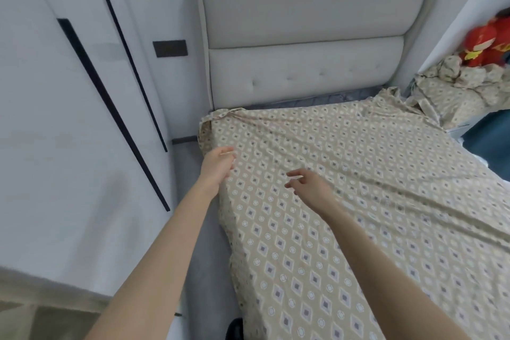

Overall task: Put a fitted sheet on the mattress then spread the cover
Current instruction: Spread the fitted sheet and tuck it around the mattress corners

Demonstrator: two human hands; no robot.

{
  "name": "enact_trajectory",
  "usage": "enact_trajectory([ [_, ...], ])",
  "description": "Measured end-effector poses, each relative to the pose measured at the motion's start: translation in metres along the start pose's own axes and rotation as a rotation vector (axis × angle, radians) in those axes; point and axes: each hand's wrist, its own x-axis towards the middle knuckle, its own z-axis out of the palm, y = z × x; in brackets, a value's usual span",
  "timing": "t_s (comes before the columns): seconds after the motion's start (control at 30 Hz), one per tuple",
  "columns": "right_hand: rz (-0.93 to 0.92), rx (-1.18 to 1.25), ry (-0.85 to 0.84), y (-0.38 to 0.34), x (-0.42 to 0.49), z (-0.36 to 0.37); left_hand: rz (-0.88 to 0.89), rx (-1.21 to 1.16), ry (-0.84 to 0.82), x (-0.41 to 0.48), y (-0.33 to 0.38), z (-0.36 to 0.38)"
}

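Floor [198, 229]: grey, runs along the mattress's left side, between it and the wardrobe.
Fitted sheet [358, 215]: beige, with a diamond-and-circle print. It lies over the top of the mattress and hangs down the mattress's left side, with shallow creases across the surface.
Right hand [311, 188]: over the mattress top, inboard of the left edge. Fingers loosely curled and spread, nothing in them. Contact with the sheet cannot be told.
Left hand [218, 165]: at the mattress's left edge, short of the far-left corner. Fingers relaxed and pointing toward the sheet, blurred, so no grip can be made out.
Hand spacing: apart, the left one nearer the mattress's head end.
Far-left corner: the sheet is gathered and wrapped over this corner of the mattress, with pleats running inward from it.
Far-right corner: the sheet edge lies loose and rumpled on top of the mattress, not drawn down.
Mattress [317, 102]: a dark grey quilted strip shows bare along its head end, beyond the sheet's edge.
Headboard [303, 44]: light grey, padded and button-tufted, upright at the mattress's head end.
Wardrobe [55, 119]: white doors with long black handle strips, left of the mattress.
Crumpled fabric [455, 91]: same print as the sheet, heaped off the mattress's far-right corner.
Red toy [485, 41]: behind that heap, partly cut off by the frame edge.
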Motion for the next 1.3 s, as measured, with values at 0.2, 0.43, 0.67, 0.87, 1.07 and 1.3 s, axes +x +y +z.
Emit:
enact_trajectory([
  [0.2, -0.096, -0.006, -0.030, -0.062, 0.064, 0.033, 0.115, -0.007, 0.098, 0.042, 0.026, -0.056],
  [0.43, -0.180, -0.040, -0.090, -0.125, 0.115, 0.084, 0.181, 0.157, 0.060, 0.063, 0.033, -0.114],
  [0.67, -0.248, -0.019, -0.120, -0.168, 0.163, 0.118, 0.160, 0.110, 0.131, 0.074, 0.035, -0.127],
  [0.87, -0.296, 0.058, -0.175, -0.198, 0.235, 0.158, 0.091, 0.038, 0.196, 0.108, 0.025, -0.147],
  [1.07, -0.216, 0.098, -0.242, -0.215, 0.355, 0.196, 0.061, 0.015, 0.263, 0.230, 0.059, -0.138],
  [1.3, -0.080, 0.048, -0.217, -0.245, 0.497, 0.186, -0.027, -0.007, 0.159, 0.373, 0.117, -0.132],
])
